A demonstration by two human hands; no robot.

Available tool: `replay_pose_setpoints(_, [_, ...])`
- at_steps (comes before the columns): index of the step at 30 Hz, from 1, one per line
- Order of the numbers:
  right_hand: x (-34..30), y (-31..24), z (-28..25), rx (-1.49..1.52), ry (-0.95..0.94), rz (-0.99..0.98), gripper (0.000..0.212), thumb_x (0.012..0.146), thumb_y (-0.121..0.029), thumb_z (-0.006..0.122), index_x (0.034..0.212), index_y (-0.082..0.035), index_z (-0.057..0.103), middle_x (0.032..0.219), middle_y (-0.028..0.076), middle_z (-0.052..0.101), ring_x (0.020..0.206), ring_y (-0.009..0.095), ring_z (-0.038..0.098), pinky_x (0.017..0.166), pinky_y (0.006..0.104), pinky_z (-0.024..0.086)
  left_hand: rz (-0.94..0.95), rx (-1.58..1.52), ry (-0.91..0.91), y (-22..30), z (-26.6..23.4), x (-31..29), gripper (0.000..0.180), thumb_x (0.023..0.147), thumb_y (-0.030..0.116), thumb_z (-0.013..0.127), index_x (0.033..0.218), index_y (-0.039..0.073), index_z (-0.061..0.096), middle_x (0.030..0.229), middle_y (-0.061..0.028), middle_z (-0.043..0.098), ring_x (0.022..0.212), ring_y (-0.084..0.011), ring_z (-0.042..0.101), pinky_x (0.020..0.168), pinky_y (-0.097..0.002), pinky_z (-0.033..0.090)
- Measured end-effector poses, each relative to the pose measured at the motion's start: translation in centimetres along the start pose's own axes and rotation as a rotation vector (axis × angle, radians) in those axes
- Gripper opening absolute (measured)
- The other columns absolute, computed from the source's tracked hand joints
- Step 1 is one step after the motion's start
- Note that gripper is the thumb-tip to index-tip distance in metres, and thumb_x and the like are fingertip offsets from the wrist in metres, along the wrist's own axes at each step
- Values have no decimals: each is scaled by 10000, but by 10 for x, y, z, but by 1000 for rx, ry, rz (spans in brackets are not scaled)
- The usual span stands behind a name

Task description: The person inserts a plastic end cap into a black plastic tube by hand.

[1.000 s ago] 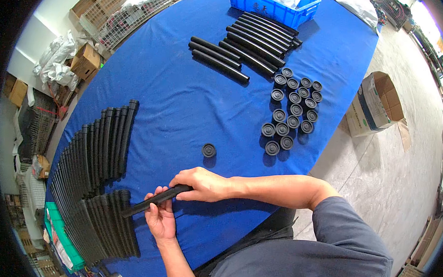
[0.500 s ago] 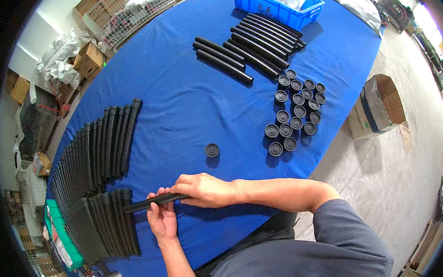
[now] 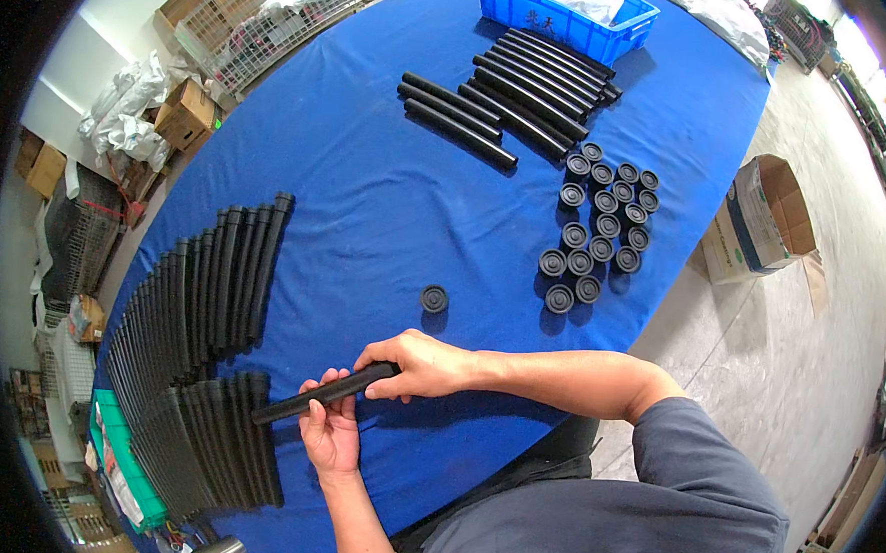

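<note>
A black tube point(image 3: 294, 406) slants between my hands above the blue cloth, its right end higher. My left hand point(image 3: 334, 443) supports the tube near its middle, thumb in front and fingers behind. With my right hand point(image 3: 424, 366) I grip its right end, where a thicker black part, like a cap, shows under the fingers. Beyond my hands lies a single round black cap point(image 3: 434, 298). Left of the tube's free end, black tubes with thicker ends point(image 3: 248, 276) are lined up in two rows.
Several round black caps point(image 3: 604, 225) stand grouped at the right. Plain black tubes point(image 3: 533, 91) lie at the far side beside a blue crate point(image 3: 586, 29). A green tray point(image 3: 123, 460) sits at the lower left. On the floor at right stands an open cardboard box point(image 3: 762, 218).
My right hand has shifted its hold, and the tube's thicker right end now shows more. My left hand stays nearly in place. The whole view has moved slightly.
</note>
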State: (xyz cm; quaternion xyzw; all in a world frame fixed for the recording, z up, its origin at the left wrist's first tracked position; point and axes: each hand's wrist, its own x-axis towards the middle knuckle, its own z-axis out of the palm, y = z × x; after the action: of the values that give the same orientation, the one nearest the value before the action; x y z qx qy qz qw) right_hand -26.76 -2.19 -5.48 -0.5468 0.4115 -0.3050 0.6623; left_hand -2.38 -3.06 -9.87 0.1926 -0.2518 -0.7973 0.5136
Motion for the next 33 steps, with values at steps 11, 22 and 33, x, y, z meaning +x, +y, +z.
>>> replay_pose_setpoints(11, [0,8,0,-196,95,-225,369,822,-223,711,1092,8,610,901,223,657,839,327,673,725,412,527,13,-29,6,0,1,1,277,962,97,592,1220,-5,583,1300,-241,578,1272,-379,516,1101,-485,442])
replay_pose_setpoints(22, [5,26,5,-296,158,-451,363,839,-174,690,1145,-25,562,967,185,591,880,399,618,736,481,505,9,22,45,-1,7,1,275,963,108,593,1214,-4,583,1296,-245,579,1269,-378,517,1098,-480,446])
replay_pose_setpoints(33, [4,25,10,-393,276,-610,397,827,-232,703,1111,25,599,933,224,647,872,381,654,756,447,513,-14,-5,90,-1,6,1,259,958,103,603,1191,0,561,1278,-260,580,1254,-388,529,1092,-497,448])
